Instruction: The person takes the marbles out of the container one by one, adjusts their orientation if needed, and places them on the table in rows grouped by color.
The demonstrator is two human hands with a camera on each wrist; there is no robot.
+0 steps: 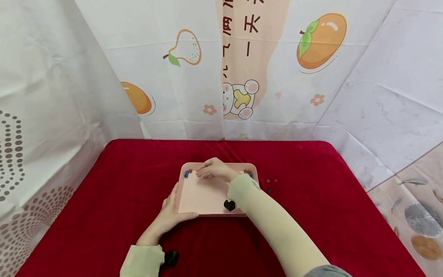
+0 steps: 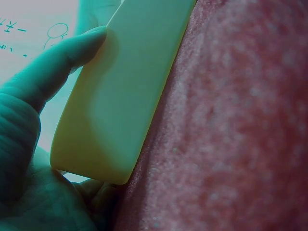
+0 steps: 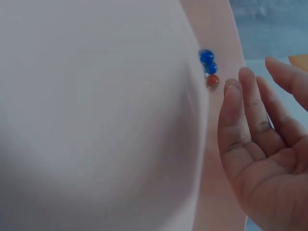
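A shallow pale pink tray lies on the red cloth. My left hand grips its near left corner, the thumb against the front wall and the fingers along the left side. Over the far part of the tray hovers my right hand, fingers loosely bent and nothing seen between them. Just left of that hand, blue marbles and an orange-brown marble sit in the far left corner; the right wrist view shows two blue marbles and one orange marble in a row. More marbles rest in the far right corner, partly behind the right forearm.
Right of the tray, a few small marbles lie loose on the red cloth. A white printed curtain hangs behind the table's far edge. The right forearm crosses over the tray's right side.
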